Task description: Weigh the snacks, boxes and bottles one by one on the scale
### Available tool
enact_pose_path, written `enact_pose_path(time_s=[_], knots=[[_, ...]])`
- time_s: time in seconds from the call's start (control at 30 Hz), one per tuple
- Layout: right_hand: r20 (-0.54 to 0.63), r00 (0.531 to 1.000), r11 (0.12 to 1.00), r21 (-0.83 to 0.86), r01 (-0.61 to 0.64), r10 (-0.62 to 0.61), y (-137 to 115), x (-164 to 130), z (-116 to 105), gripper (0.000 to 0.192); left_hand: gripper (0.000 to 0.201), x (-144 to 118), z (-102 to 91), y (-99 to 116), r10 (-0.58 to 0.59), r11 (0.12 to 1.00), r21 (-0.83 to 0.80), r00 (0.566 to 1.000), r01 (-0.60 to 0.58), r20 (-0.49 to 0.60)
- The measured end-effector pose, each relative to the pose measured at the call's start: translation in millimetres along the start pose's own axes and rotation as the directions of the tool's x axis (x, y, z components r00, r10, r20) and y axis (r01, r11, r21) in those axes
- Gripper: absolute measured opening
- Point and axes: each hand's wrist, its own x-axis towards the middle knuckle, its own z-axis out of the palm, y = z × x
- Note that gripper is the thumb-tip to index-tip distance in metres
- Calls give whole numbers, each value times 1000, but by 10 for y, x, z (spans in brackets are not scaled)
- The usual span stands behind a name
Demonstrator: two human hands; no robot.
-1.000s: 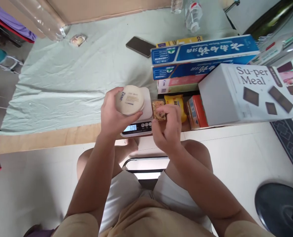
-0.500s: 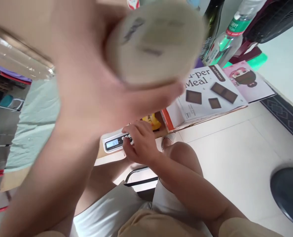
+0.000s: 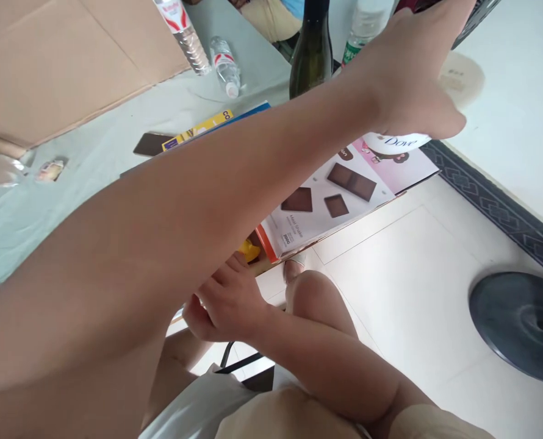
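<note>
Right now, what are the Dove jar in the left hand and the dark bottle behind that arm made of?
Dove jar: probably plastic, matte white, opaque with printed lettering; mostly hidden under the left hand, so not certain. Dark bottle: looks like glass, glossy dark green with sharp highlights on the shoulder, wine-bottle shape.
</note>
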Motion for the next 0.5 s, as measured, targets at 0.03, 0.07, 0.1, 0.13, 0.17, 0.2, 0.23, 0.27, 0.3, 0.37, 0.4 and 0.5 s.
enact_pose_path(time_s=[0.03,0.07,0.1,0.13,0.17,0.2,0.23,0.27,0.3,0.37,0.4,0.5], knots=[[-10,1000,1000,0,-6,6,6,4,-17,13,104,15,37,15,-91,995,-36,996,92,22],[-9,1000,1000,2,-10,10,10,12,-34,13,95,29,75,20,-155,982,-102,986,160,61],[13,1000,1000,5,-16,16,13,21,-49,13,82,44,112,20,-199,962,-170,975,214,98],[54,998,1000,10,-26,25,14,32,-62,13,65,60,144,19,-239,937,-234,964,260,115],[109,993,999,14,-40,38,16,41,-72,13,52,77,170,18,-270,911,-290,955,294,122],[157,986,998,16,-57,54,18,49,-79,13,49,93,189,19,-288,890,-329,948,316,133],[183,981,997,18,-73,69,20,55,-81,13,54,106,201,22,-294,875,-355,944,328,149],[182,980,996,22,-86,80,21,57,-81,12,62,114,206,27,-295,863,-374,940,338,170],[161,983,995,28,-94,88,22,57,-77,11,67,117,205,31,-294,855,-385,937,347,191],[98,990,994,38,-102,98,16,52,-67,10,72,110,190,42,-289,848,-391,931,357,223],[69,992,993,41,-107,104,7,50,-62,9,74,102,178,47,-290,849,-385,928,362,233],[72,989,991,27,-130,127,-31,45,-51,7,84,85,138,66,-282,863,-363,931,351,230]])
